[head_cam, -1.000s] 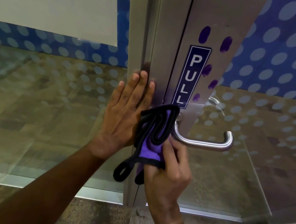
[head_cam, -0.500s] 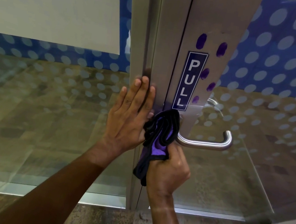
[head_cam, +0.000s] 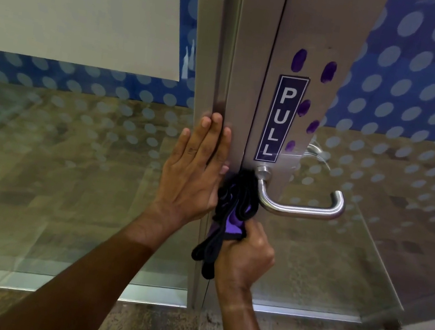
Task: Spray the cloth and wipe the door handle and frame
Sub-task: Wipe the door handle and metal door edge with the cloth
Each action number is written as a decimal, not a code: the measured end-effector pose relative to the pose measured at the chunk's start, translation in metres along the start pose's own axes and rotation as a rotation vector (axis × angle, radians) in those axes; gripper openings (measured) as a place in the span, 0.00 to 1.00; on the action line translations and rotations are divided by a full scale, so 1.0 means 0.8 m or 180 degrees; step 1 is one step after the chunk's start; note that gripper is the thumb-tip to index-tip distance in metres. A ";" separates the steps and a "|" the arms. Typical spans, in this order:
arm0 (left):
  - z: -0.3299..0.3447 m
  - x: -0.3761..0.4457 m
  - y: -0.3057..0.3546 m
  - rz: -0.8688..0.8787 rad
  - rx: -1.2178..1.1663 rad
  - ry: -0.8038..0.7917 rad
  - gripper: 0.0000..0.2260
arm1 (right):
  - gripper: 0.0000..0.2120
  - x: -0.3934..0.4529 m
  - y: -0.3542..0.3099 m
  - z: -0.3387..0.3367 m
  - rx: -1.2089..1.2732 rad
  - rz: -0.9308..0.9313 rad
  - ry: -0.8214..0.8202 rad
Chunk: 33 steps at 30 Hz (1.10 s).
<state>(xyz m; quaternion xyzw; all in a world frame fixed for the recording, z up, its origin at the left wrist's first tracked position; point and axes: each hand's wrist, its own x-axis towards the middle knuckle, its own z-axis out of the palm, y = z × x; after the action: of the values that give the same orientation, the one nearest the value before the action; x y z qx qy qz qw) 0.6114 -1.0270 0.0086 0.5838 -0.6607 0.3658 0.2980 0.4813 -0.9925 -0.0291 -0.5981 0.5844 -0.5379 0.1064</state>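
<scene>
Cloth [head_cam: 234, 204], bunched in my right hand [head_cam: 245, 254], fingers pinching its lower folds, sits against the frame [head_cam: 240, 83] beside the handle [head_cam: 301, 206]. My left hand [head_cam: 195, 172] lies flat, fingers together, bracing. I'd press firmly, work rightward along the handle; open room there.

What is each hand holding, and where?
The right hand grips the bunched purple cloth by its lower end. The left hand holds nothing, flat against the door frame.

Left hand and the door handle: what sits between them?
In the head view, the bunched purple-and-black cloth, clutched by the right hand, sits between the left hand and the door handle.
</scene>
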 end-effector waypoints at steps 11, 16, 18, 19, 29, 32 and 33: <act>0.006 -0.001 0.001 0.0034 -0.0053 0.0031 0.37 | 0.09 0.026 -0.032 -0.002 0.0324 -0.0135 0.0261; 0.005 0.000 0.001 -0.0037 0.0023 -0.0001 0.35 | 0.07 0.001 -0.007 0.003 0.0072 0.0191 -0.0006; 0.004 -0.001 0.001 -0.0028 0.0030 0.0030 0.35 | 0.08 0.003 -0.012 0.002 0.0163 0.0262 0.0032; 0.004 -0.002 0.001 -0.0009 0.0029 0.0045 0.33 | 0.09 0.007 -0.018 0.000 0.0241 0.0240 0.0081; 0.006 -0.001 0.002 -0.0031 -0.0043 -0.0014 0.37 | 0.07 0.011 -0.022 0.001 0.0177 0.0190 0.0094; 0.006 -0.001 0.002 -0.0059 -0.0012 -0.0005 0.33 | 0.06 -0.002 -0.005 0.006 0.0040 0.0570 -0.0099; 0.005 -0.001 0.002 -0.0050 -0.0014 -0.0005 0.33 | 0.05 -0.002 -0.006 0.007 0.0056 0.0603 -0.0048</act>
<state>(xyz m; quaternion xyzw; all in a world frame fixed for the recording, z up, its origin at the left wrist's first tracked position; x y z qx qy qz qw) 0.6103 -1.0298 0.0055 0.5886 -0.6572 0.3615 0.3017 0.4885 -0.9927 -0.0285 -0.5433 0.6328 -0.5261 0.1665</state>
